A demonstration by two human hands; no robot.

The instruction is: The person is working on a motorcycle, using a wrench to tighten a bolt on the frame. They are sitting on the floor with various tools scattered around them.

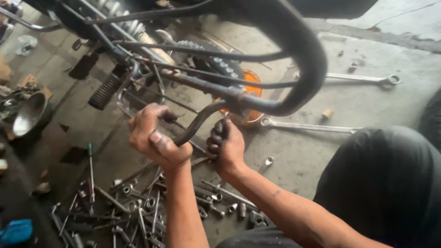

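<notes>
- Two hands are closed on one bent metal tube [198, 120]: the left hand [154, 138] is wrapped round its lower end, the right hand [226, 146] is clamped on it just beside, fingers curled tight.
- The tube is seen rising from the hands to a joint on the dark motorcycle frame [275, 55], where it meets a thick black curved rail.
- Both hands are smeared with grease, so a slip along the smooth round tube is judged likely if force is applied, and knuckles could be driven into the frame.
- A scatter of loose sockets and hand tools [138, 206] lies on the concrete floor [312, 151] right under the forearms; a dropped part could be lost among them, or a foot could be rolled on the round pieces.
- The tools are bare steel, dull and oily, mostly short cylinders and thin rods.
- A ribbed black rubber footpeg [105, 91] is seen beyond the left hand, and a toothed sprocket [216, 59] above it; a sleeve or finger could be caught on its teeth.
- An orange round part [251, 92] is partly hidden behind the frame.
- Farther off, two long flat spanners are laid on the rough grey floor, the nearer spanner [308, 126] and the farther spanner [363, 78].
</notes>
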